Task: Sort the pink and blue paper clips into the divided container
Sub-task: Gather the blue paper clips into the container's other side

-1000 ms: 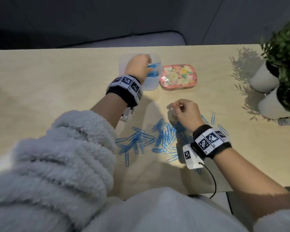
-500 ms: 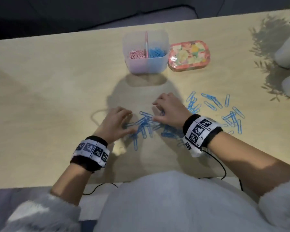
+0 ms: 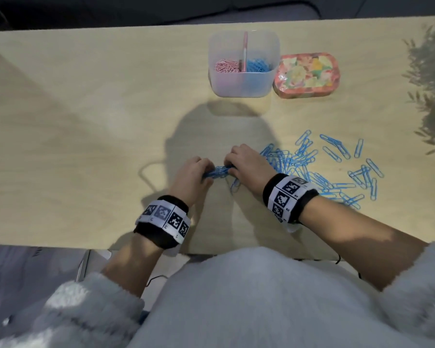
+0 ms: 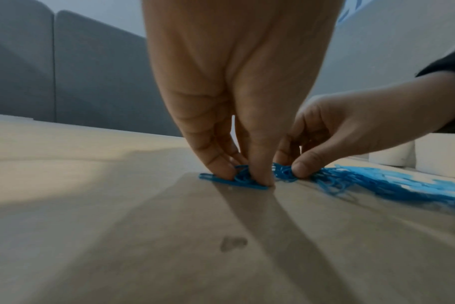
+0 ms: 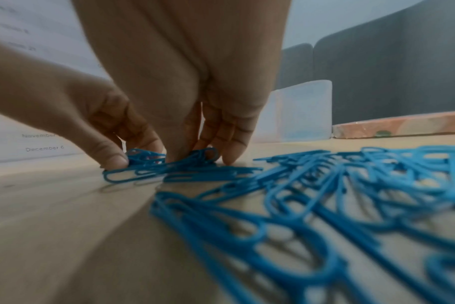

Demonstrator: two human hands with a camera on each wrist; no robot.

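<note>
A small bunch of blue paper clips [image 3: 217, 172] [image 4: 243, 179] [image 5: 169, 162] lies on the wooden table between my two hands. My left hand [image 3: 195, 175] [image 4: 243, 170] pinches its left end with curled fingertips. My right hand [image 3: 246, 164] [image 5: 192, 152] pinches the right end, thumb and fingers curled down onto it. Many more blue clips [image 3: 312, 167] [image 5: 312, 185] are scattered to the right of my right hand. The clear divided container [image 3: 244, 82] stands at the far middle, with pink clips [image 3: 226, 66] in its left half and blue clips [image 3: 258, 65] in its right half.
A flowered tin [image 3: 307, 75] sits touching the container's right side. A plant's shadow [image 3: 432, 79] falls across the far right of the table. The near table edge [image 3: 60, 243] runs just behind my wrists.
My left hand came back from the container to the table. Both hands drew together and gathered a bunch of blue clips between their fingertips. The head view tilted down.
</note>
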